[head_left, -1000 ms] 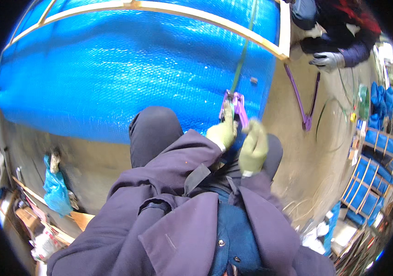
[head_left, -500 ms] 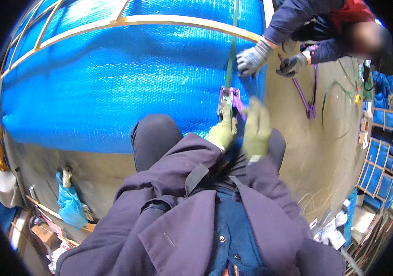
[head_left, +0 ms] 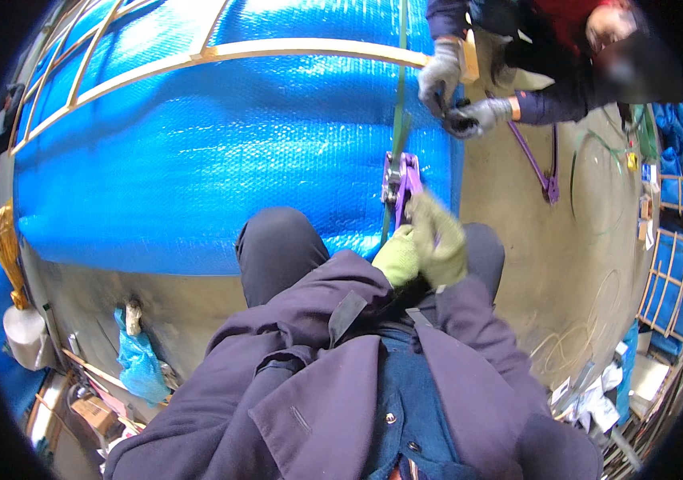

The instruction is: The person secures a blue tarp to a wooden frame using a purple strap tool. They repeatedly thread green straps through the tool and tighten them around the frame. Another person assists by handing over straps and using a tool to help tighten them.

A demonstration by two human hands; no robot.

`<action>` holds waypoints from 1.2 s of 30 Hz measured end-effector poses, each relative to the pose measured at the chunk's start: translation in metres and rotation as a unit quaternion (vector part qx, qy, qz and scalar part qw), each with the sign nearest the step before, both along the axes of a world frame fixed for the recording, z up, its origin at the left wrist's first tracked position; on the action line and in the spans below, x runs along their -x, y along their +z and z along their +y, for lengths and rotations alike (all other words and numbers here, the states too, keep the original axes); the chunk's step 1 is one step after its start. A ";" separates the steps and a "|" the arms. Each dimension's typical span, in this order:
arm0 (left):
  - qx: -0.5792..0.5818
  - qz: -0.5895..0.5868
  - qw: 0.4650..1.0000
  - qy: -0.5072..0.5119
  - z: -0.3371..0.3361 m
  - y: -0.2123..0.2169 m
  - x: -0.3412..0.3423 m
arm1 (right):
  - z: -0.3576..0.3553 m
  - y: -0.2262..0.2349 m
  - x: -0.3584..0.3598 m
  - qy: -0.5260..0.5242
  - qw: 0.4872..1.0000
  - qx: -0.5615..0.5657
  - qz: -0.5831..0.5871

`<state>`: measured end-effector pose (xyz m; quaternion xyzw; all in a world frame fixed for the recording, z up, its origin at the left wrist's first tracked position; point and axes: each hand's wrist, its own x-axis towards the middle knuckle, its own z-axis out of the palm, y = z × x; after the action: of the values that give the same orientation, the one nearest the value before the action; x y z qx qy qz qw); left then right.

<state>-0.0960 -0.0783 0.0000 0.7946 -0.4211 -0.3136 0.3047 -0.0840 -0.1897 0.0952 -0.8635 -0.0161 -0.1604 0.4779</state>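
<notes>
A purple strapping tensioner with metal parts sits on the near right of a large bundle wrapped in blue bubble sheet. A green strap runs through it and away over the bundle. My right hand, in a yellow-green glove and slightly blurred, is closed round the tensioner's purple lever. My left hand, gloved alike, is closed just below the tool; my right hand partly covers its fingers, and what they hold is hidden. Both hands are between my knees.
Across the bundle's right corner, a co-worker's grey-gloved hands come together near the end of a wooden frame. Purple long-handled cutters and loose strap are on the floor to the right. A blue plastic bag lies at left.
My left hand has drawn back from the tensioner toward me. My right hand has come down and closed on its lever. The co-worker's hands have moved together.
</notes>
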 end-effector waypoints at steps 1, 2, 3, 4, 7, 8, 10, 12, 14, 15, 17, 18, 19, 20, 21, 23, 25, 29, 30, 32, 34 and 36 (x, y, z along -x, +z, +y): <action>0.043 -0.119 0.991 -0.047 0.000 0.002 -0.002 | -0.008 0.013 -0.017 -0.061 0.981 -0.121 0.140; 0.126 -0.211 0.969 -0.022 -0.001 0.004 -0.004 | -0.022 0.021 -0.055 -0.075 0.985 -0.102 0.113; 0.179 -0.203 0.963 -0.016 0.000 0.003 -0.007 | -0.041 0.035 -0.089 -0.033 0.975 -0.097 0.197; 0.175 -0.206 0.962 -0.027 -0.002 0.001 -0.009 | -0.054 0.046 -0.117 -0.023 0.961 -0.111 0.251; 0.080 -0.152 0.982 -0.082 -0.004 -0.018 -0.007 | -0.049 0.047 -0.125 -0.023 0.956 -0.106 0.272; 0.064 -0.147 0.983 -0.089 -0.007 -0.027 -0.005 | -0.038 0.038 -0.099 -0.036 0.975 -0.020 0.217; 0.152 0.093 0.983 0.031 -0.011 -0.045 0.006 | -0.014 0.015 -0.033 -0.043 0.994 -0.028 0.095; 0.165 0.209 0.956 0.125 -0.015 -0.059 0.015 | 0.004 -0.006 0.014 -0.044 0.999 -0.019 -0.019; 0.200 0.114 0.956 0.182 -0.022 -0.067 0.019 | -0.003 -0.008 0.016 -0.041 0.998 -0.031 0.043; 0.172 -0.087 0.974 0.119 -0.025 -0.069 0.018 | -0.009 -0.004 0.001 -0.060 0.987 -0.133 0.066; 0.065 -0.246 0.967 -0.020 -0.025 -0.067 0.014 | -0.034 0.019 -0.049 -0.077 0.973 -0.134 0.171; 0.109 -0.244 0.963 0.018 -0.027 -0.063 0.014 | -0.048 0.029 -0.085 -0.064 0.966 -0.142 0.206; 0.094 -0.230 0.969 0.007 -0.026 -0.059 0.014 | -0.063 0.041 -0.110 -0.040 0.971 -0.073 0.224; 0.115 -0.250 0.961 0.021 -0.027 -0.056 0.012 | -0.063 0.045 -0.126 -0.045 0.960 -0.096 0.261; 0.133 -0.267 0.954 0.038 -0.025 -0.053 0.011 | -0.060 0.045 -0.124 -0.059 0.956 -0.090 0.274; 0.052 -0.213 0.975 -0.017 -0.023 -0.052 0.010 | -0.042 0.035 -0.097 -0.054 0.970 -0.081 0.221; 0.207 -0.296 0.928 0.089 -0.021 -0.056 0.008 | -0.008 0.014 -0.034 -0.095 0.991 -0.023 0.092; 0.153 -0.248 0.952 0.089 -0.025 -0.064 0.007 | 0.011 0.001 0.024 -0.080 0.996 0.045 -0.010; 0.147 -0.240 0.956 0.081 -0.026 -0.063 0.007 | 0.006 0.004 0.008 -0.108 0.991 -0.051 0.061; 0.113 -0.256 0.959 0.046 -0.026 -0.059 0.008 | -0.012 0.017 -0.049 -0.135 0.971 -0.158 0.114; 0.082 -0.248 0.965 0.014 -0.025 -0.053 0.008 | -0.031 0.026 -0.127 -0.127 0.959 -0.201 0.157; 0.090 -0.245 0.965 0.019 -0.023 -0.050 0.006 | -0.036 0.029 -0.153 -0.135 0.955 -0.213 0.159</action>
<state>-0.1020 -0.1018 -0.0498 0.8241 -0.4947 -0.0638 0.2684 0.0693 -0.2255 0.1242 -0.7503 0.2115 -0.0836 0.6207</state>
